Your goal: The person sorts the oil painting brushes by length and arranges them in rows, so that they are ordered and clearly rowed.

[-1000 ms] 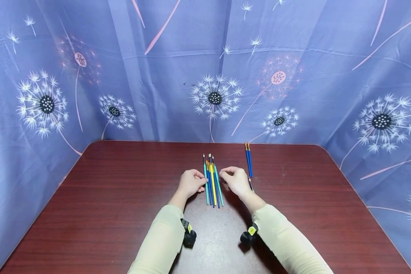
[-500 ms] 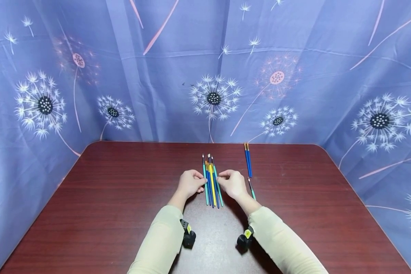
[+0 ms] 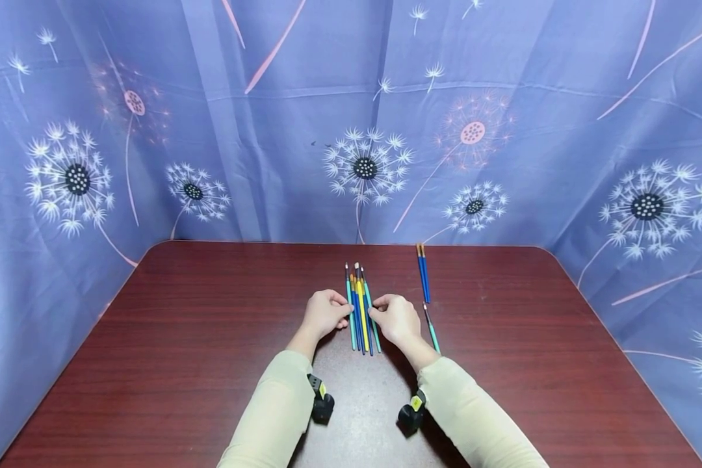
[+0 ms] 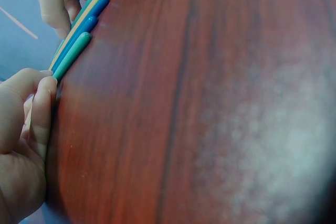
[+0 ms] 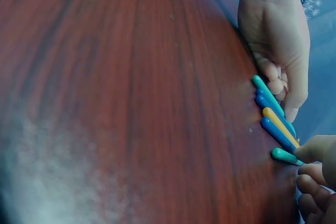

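Note:
Several slim paintbrushes lie side by side on the table, bristles pointing away: a yellow brush [image 3: 361,305] among blue ones, with a teal brush [image 3: 352,331] at the left edge and another teal brush [image 3: 376,335] at the right edge. My left hand [image 3: 324,312] has thumb and fingertips on the left teal brush, about mid-handle. Opposite it, my right hand [image 3: 398,318] holds its thumb and index finger at the right teal brush. Rounded handle ends such as the blue handle [image 5: 278,134] show in the right wrist view. Where fingers meet brushes is partly hidden.
Two blue paintbrushes [image 3: 424,273] lie together at the table's back edge, right of the hands. A separate teal paintbrush [image 3: 431,330] lies beside my right wrist, its end hidden by the forearm. Behind the brown table [image 3: 181,338] hangs a blue dandelion-print curtain [image 3: 281,162].
My right hand has come left from a small gap beside the brushes to touch the right teal one. More of the separate teal brush shows. My left hand has stayed in place.

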The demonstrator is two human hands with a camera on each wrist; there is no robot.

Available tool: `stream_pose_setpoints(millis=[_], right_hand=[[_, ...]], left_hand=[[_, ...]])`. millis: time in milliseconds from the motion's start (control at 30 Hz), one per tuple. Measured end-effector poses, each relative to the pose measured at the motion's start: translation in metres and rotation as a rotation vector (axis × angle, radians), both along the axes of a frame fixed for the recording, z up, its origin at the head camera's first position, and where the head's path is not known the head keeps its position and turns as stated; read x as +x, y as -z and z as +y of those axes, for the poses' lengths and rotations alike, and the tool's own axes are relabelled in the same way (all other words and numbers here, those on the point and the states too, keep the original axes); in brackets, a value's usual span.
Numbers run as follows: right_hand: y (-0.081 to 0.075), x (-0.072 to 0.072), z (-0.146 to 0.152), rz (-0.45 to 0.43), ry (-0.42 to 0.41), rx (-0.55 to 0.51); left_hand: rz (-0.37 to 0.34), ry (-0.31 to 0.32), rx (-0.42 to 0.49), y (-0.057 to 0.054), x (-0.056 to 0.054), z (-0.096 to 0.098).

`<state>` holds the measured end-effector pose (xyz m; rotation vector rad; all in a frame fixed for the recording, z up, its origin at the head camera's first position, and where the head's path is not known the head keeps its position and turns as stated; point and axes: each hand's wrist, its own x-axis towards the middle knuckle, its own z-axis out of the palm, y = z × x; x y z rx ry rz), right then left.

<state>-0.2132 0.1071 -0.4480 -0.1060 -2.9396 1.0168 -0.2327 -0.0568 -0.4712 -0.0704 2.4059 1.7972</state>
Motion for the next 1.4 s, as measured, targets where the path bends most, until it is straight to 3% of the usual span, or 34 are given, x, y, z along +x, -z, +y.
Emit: stream_pose_setpoints(millis=[833,1400], right_hand=[[0.006,-0.004,-0.001,0.063,0.102,0.031],[0.005,-0.006,0.012,0.093,0.143,-0.158]], left_hand=[[0.008,0.0,-0.023,0.0,0.001,0.0],[0.011,0.002,0.0,-0.001,0.001,0.001]])
